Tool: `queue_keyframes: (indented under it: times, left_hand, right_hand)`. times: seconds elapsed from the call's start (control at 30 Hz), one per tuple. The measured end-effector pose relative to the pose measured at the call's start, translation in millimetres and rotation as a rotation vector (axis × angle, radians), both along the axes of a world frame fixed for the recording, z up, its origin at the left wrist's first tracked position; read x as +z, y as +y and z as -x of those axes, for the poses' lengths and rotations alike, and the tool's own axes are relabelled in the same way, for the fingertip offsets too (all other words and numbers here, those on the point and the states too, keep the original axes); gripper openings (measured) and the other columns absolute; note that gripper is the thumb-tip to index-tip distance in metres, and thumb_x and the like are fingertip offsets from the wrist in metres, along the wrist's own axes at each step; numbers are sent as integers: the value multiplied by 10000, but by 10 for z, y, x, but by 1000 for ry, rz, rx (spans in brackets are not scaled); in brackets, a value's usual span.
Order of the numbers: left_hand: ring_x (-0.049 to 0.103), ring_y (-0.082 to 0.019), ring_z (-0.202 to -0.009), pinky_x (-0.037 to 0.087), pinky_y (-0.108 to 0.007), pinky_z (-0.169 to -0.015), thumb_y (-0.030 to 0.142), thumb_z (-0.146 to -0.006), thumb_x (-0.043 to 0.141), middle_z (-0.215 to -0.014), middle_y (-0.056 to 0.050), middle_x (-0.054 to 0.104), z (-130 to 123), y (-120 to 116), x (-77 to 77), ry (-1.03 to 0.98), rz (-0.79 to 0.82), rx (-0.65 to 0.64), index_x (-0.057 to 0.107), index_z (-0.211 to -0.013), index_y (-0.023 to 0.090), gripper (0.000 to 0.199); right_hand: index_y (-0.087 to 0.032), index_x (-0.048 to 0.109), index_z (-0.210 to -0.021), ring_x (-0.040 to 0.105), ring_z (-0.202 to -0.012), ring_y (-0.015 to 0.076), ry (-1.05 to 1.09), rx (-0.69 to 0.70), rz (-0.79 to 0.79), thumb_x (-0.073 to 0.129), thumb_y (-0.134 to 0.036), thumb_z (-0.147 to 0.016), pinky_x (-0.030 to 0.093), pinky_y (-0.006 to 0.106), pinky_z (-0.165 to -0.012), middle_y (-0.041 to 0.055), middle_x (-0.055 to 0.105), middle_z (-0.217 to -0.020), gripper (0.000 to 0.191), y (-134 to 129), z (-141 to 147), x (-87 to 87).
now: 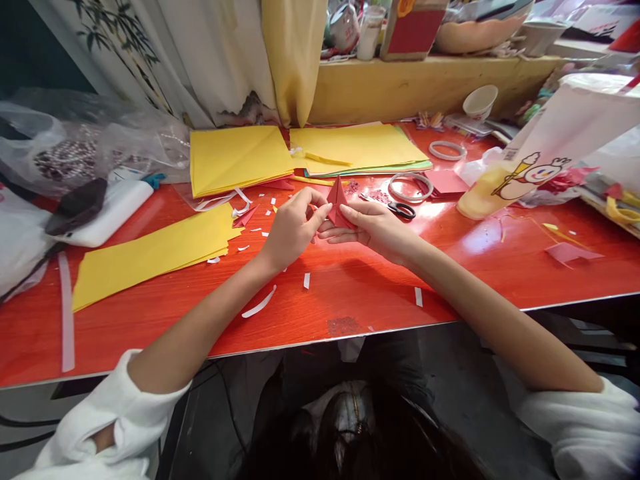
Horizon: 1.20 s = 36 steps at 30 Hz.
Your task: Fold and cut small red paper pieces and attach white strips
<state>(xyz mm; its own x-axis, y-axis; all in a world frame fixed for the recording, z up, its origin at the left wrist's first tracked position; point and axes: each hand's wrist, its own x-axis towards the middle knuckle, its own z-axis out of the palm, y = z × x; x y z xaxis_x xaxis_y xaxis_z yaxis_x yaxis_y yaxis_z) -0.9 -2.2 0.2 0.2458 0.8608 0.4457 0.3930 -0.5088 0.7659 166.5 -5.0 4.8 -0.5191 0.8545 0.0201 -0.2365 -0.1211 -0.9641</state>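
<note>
A folded piece of red paper (pixel 338 200) with a pointed top is held up between my two hands above the table. My left hand (pixel 295 227) pinches its left edge between thumb and fingers. From the other side, my right hand (pixel 373 230) grips it, thumb in front and fingers behind and beneath. Just behind my right hand lie black-handled scissors (pixel 402 211), their blades partly hidden. To the left of my left hand are a small red folded paper piece (pixel 246 217) and several white paper scraps on the table.
Yellow paper sheets (pixel 240 160) and a second stack (pixel 360 148) lie at the back of the red table (pixel 350 293). Cut yellow strips (pixel 155 257) are at left. A tape roll (pixel 411 188), red paper squares (pixel 447 183) and a drink cup (pixel 530 167) stand or lie at right.
</note>
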Motion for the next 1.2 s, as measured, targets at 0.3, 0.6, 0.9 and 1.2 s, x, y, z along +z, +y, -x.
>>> queue_keyframes:
  times: [0.3,0.6,0.9,1.2]
  left_hand:
    - [471,-30,-464,426,-178,-450,175,-832,539,-780,24,546,-5,-1,-17,-27,-24,-28,485,-812,185,59]
    - [519,-71,-589,447,-189,-489,254,-842,548,-841,-5,552,55,47,31,-25,-73,-114,545,-867,200,59]
    - [508,-87,-627,428,-231,-604,258,-833,569,-757,12,556,64,62,52,33,-133,-115,532,-768,186,104]
    - [500,-103,-715,411,-230,-638,182,-819,574,-761,13,555,41,42,25,41,-177,-101,548,-779,188,48]
  right_hand:
    - [-127,636,-893,684,-804,151,-69,-7,-74,651,-240,-767,545,308,-835,53,710,-850,170,-17,-7,14]
    - [-140,638,-897,687,-801,155,-56,17,-31,549,-370,-844,546,302,-823,65,717,-826,252,-9,-9,52]
    - [-149,600,-844,691,-743,161,-62,-43,-50,536,-318,-860,555,345,-790,62,710,-761,182,-10,-3,19]
    - [-146,566,-808,694,-728,170,-95,-64,-68,522,-295,-866,558,354,-768,65,700,-731,166,-25,26,24]
